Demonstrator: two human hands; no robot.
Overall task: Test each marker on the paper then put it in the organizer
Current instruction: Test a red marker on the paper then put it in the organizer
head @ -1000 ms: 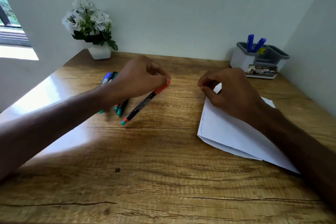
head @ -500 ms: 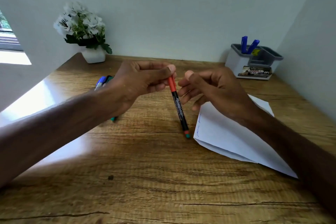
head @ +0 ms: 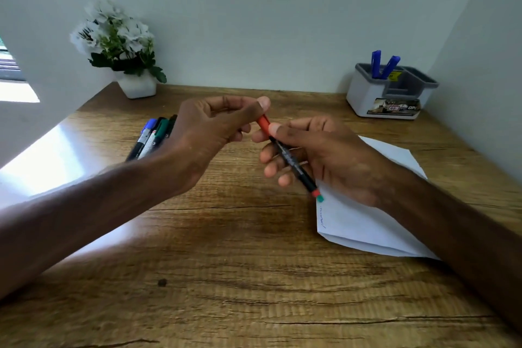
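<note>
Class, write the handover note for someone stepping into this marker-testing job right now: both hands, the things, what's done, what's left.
Left hand pinches the cap of the red marker; right hand grips its barrel by the paper. Cap on.
Organizer holds two blue markers; a blue scribble is on the paper.
To do: uncap, test, store this one, then the pile of markers on the desk.

Markers: one red-capped marker [head: 293,163]; two blue markers [head: 376,63] in the organizer [head: 364,96]; at least three loose markers [head: 154,135], partly hidden. Organizer: one. Paper [head: 364,223]: one sheet. Potted plant [head: 121,45]: one.
</note>
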